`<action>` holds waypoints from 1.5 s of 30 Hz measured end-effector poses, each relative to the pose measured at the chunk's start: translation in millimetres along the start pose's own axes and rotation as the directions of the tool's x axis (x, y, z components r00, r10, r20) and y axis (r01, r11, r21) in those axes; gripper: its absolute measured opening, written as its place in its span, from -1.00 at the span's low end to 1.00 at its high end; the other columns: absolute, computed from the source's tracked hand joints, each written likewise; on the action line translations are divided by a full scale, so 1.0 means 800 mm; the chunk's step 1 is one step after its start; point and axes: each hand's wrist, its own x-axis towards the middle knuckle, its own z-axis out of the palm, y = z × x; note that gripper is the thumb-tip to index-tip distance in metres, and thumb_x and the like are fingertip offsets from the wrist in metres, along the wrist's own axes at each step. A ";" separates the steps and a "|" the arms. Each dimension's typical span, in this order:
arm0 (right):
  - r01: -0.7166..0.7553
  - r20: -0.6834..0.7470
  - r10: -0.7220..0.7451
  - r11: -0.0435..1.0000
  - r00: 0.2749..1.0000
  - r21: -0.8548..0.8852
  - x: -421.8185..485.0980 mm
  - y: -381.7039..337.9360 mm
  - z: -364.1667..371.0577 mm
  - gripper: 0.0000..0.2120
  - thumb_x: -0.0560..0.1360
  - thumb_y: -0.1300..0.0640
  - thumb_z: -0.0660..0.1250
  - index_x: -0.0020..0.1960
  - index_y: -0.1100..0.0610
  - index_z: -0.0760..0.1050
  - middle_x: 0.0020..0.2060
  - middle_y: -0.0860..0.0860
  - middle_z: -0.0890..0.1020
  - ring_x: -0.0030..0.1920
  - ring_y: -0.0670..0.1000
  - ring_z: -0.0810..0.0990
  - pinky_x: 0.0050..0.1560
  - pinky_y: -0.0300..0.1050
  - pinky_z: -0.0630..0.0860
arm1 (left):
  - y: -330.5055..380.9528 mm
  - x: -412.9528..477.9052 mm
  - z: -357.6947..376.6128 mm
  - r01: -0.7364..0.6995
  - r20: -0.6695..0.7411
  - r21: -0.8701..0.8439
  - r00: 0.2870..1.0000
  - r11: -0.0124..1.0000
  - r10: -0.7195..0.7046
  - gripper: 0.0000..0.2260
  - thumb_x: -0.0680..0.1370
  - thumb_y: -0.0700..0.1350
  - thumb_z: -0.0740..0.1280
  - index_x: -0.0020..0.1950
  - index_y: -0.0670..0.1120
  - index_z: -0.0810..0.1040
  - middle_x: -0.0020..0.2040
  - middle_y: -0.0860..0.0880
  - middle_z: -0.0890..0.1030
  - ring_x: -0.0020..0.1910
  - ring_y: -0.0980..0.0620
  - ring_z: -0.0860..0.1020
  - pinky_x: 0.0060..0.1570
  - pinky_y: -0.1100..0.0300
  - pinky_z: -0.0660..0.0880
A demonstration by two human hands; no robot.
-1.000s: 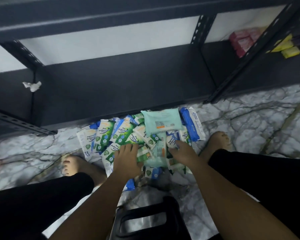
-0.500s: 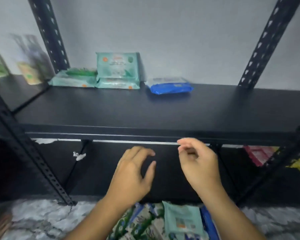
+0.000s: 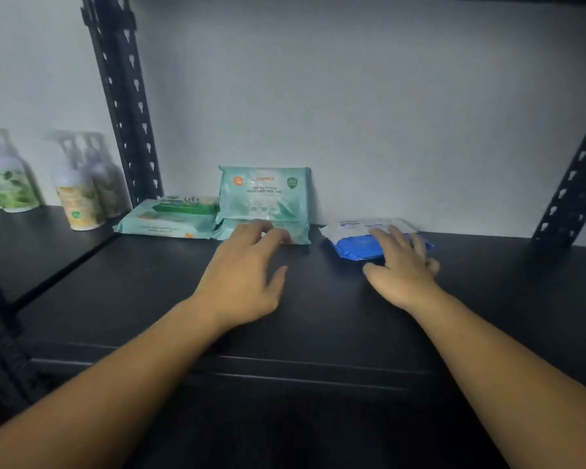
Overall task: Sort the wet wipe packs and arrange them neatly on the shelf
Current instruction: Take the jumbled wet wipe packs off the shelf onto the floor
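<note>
wall (image 3: 386, 113): pale and plain, it fills the upper half of the view behind the rack.
shelf (image 3: 318, 316): a black board that runs across the whole width; its front edge lies below the forearms, and both arms reach over it.
uprights: two black slotted posts, one (image 3: 122, 106) at the left rear and one (image 3: 575, 184) at the right rear.
left hand (image 3: 247, 275): palm down over the shelf, grip spread, thumb held out to the side. The fingertips reach the front edge of the flat teal pack.
right hand (image 3: 403, 272): palm down, grip spread with the fingers fanned over the right end of the blue pack and the thumb apart on the near side. The fingers are blurred, so I cannot tell how firmly they press.
standing teal pack (image 3: 264, 194): upright against the wall at the back of the shelf, label facing forward.
flat teal pack (image 3: 300, 233): lies at the foot of the standing one, touching it.
left teal pack (image 3: 166, 221): lies flat just beside those two, on their left, near the left post, with a green strip on top.
blue pack (image 3: 356, 247): blue and white, flat at the back of the shelf, to the right of the teal group and apart from it.
bottles (image 3: 78, 194): a blurred cluster stands on the neighbouring shelf beyond the left post.
</note>
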 end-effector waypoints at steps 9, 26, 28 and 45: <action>0.037 -0.195 -0.085 0.970 0.977 -0.238 0.019 -0.001 0.016 -0.33 0.42 -0.22 0.20 0.51 -0.15 0.16 0.31 -0.13 0.34 0.27 0.11 0.24 0.16 0.11 0.20 | -0.079 0.126 0.041 0.186 -0.051 0.200 0.983 0.962 -0.179 -0.38 0.46 0.06 0.43 0.48 0.04 0.29 0.53 -0.08 0.25 0.51 -0.16 0.22 0.38 -0.20 0.23; 0.066 -0.187 -0.128 0.950 0.974 -0.306 0.014 -0.016 0.006 -0.59 0.29 -0.33 0.18 -0.06 -0.05 0.31 -0.12 -0.13 0.51 0.03 0.06 0.49 0.15 0.10 0.29 | -0.091 0.148 0.014 0.017 -0.085 0.664 0.995 0.748 0.052 -0.10 0.25 0.53 0.32 0.31 -0.10 0.30 0.15 -0.16 0.44 0.07 -0.21 0.44 0.14 -0.11 0.35; 0.063 -0.110 -0.103 0.944 0.989 -0.323 0.008 -0.020 -0.007 -0.48 0.31 -0.38 0.25 0.13 -0.10 0.34 0.13 -0.11 0.52 0.19 0.10 0.42 0.19 0.10 0.28 | -0.085 0.134 0.005 -0.004 -0.083 0.596 0.994 0.803 0.066 -0.12 0.24 0.48 0.37 0.30 -0.12 0.32 0.16 -0.15 0.45 0.03 -0.22 0.50 0.08 -0.09 0.41; -0.097 -0.105 0.196 0.800 0.975 0.592 -0.295 -0.003 -0.088 -0.42 0.16 -0.47 0.46 -0.05 -0.05 0.63 -0.25 -0.12 0.68 -0.12 -0.02 0.65 0.01 0.03 0.59 | 0.100 -0.107 -0.141 0.260 -0.133 -0.228 0.946 0.938 -0.295 -0.14 0.19 0.41 0.57 0.32 0.03 0.37 0.20 0.09 0.53 0.14 0.01 0.54 0.13 -0.03 0.53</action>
